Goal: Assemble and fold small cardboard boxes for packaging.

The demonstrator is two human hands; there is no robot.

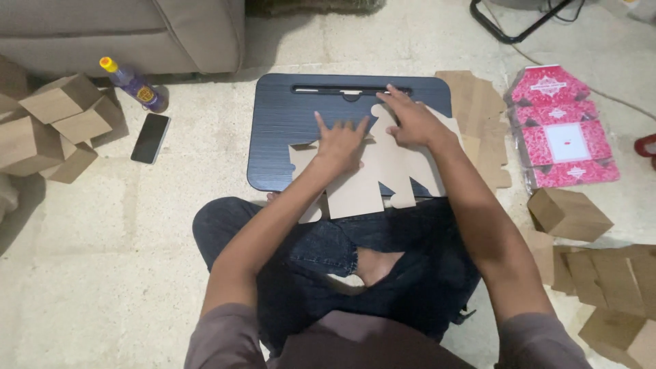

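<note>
A flat cardboard cutout [372,174] is pressed under both hands on the lap desk [287,130]; the left hand [339,145] is laid flat, fingers spread, nothing gripped; the right hand [410,121] is likewise open, fingertips beyond the cutout's top edge.

Short mauve-brown sleeves, bare forearms, dark blue jeans ripped at knee

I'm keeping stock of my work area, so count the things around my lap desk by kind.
Folded brown boxes: about 7
Flat brown cutouts: at least 3
Pink printed flats pack: 1
Phone: 1
Bottle: 1
Lap desk: 1
Total: about 14
</note>
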